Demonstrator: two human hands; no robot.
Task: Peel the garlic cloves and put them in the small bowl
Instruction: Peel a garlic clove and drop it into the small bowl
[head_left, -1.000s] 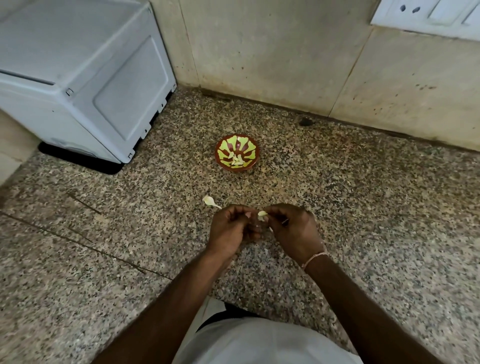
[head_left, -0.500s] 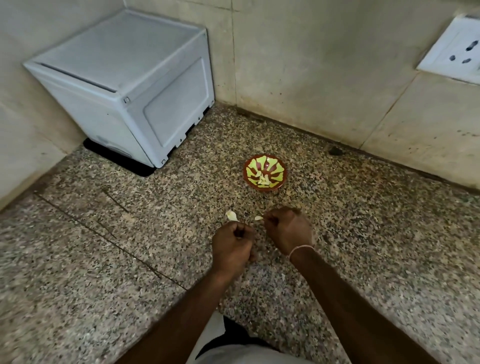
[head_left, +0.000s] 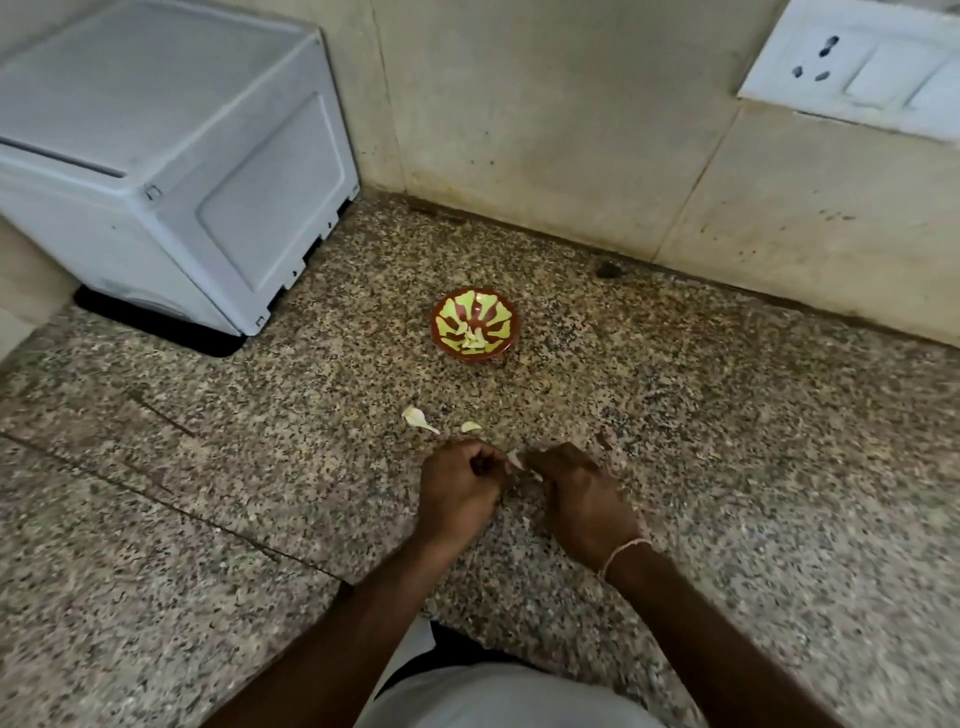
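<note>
Working low over the speckled stone counter (head_left: 727, 415), both hands sit close together in the head view, fingers curled. The right hand (head_left: 582, 493) pinches a pale garlic clove (head_left: 516, 459) at its fingertips, the clove showing in the gap between the two hands. The left hand (head_left: 457, 488) is curled into a loose fist just left of the clove; whether its fingertips touch the clove or hold a scrap of skin cannot be told. A thin cord bracelet (head_left: 623, 551) circles the right wrist.

Just beyond the hands, two pale pieces lie on the counter: a larger piece of garlic skin with a tail (head_left: 417, 418) and a smaller scrap (head_left: 471, 426) to its right. Half a second ago the smaller scrap was at the right hand's fingertips; now it lies free on the stone, and the hands have drawn nearer together again, as they were a second ago.

Farther off, the small bowl (head_left: 475, 323), red with yellow-green petals, stands on the counter with a few pale peeled cloves (head_left: 471, 338) in its bottom, well apart from the hands. It has not shifted on the counter.

At far left stands a white appliance (head_left: 171, 156); on the wall at far right is a white socket plate (head_left: 857, 62).
</note>
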